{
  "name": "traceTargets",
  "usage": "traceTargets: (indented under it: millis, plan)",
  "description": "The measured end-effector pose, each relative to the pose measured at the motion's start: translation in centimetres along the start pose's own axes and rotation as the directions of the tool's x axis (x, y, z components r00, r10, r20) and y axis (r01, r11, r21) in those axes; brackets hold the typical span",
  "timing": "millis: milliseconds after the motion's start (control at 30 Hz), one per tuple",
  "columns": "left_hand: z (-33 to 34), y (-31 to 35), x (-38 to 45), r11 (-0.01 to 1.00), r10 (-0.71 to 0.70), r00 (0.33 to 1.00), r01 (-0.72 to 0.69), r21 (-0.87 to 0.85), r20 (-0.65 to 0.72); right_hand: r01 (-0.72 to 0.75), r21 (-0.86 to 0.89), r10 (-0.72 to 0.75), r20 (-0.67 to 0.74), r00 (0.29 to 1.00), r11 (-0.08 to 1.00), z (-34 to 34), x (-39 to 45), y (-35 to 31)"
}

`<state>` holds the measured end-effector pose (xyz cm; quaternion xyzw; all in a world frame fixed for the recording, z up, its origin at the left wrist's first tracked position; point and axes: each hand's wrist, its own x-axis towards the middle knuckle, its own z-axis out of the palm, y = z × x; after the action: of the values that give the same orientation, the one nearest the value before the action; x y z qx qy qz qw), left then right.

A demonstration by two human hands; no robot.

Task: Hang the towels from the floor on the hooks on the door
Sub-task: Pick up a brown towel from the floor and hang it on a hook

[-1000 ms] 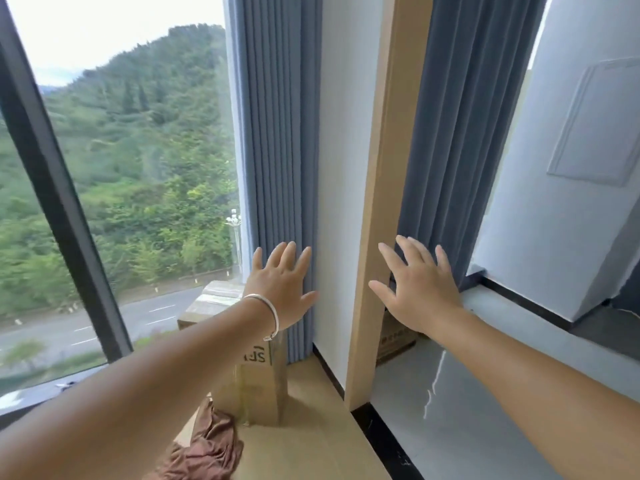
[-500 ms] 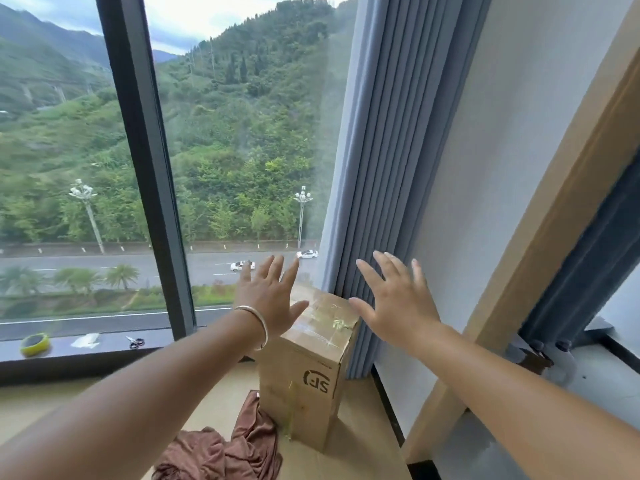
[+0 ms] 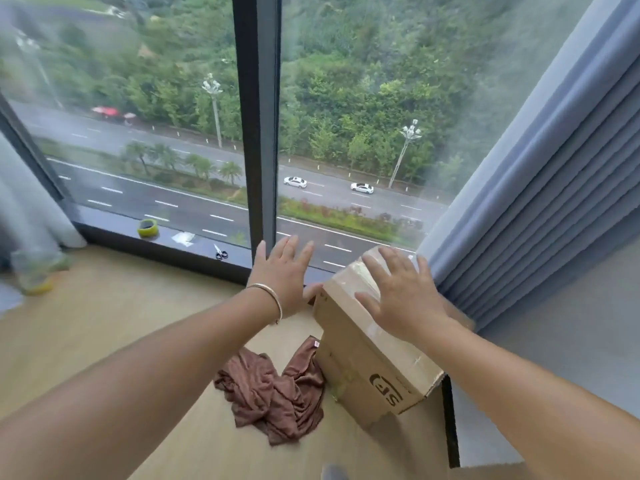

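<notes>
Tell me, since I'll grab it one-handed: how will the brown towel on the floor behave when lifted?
The brown towel lies crumpled in soft folds, so it will probably hang limp and unfold rather than keep its shape. It looks thin, so likely light. One edge lies against the cardboard box, so it may drag there.

A brown towel lies crumpled in a loose heap on the light wooden floor, its folds bunched and uneven. One narrow end runs up along the side of a cardboard box, touching it.
</notes>
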<state>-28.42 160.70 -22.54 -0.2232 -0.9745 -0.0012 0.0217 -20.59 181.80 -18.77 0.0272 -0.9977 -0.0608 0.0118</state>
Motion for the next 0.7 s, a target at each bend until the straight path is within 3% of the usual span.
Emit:
traceTargets:
  millis: [133, 333, 500, 700]
  plan:
    - [6.5, -2.9, -0.2, 0.978, -0.204, 0.972, 0.208, -0.023, 0.12, 0.175, 0.038, -0.178, 0.085, 0.98, 0.984, 6.7, 6.0, -2.1]
    - [17.1, -5.5, -3.5, 0.881, -0.45, 0.832, 0.474, 0.006, 0.324, 0.407, 0.06, -0.41, 0.204, 0.889, 0.912, 18.1, 10.0, -4.3]
    - [27.0, -5.5, -6.0, 0.829, -0.501, 0.736, 0.559, 0.01, 0.456, 0.432, 0.102, -0.439, 0.339, 0.832, 0.896, 28.3, 11.1, -6.9]
    - [41.0, -3.9, -8.6, 0.81, -0.451, 0.635, 0.587, -0.011, 0.627, 0.435, 0.125, -0.433, 0.516, 0.739, 0.892, 42.0, 9.9, -9.7]
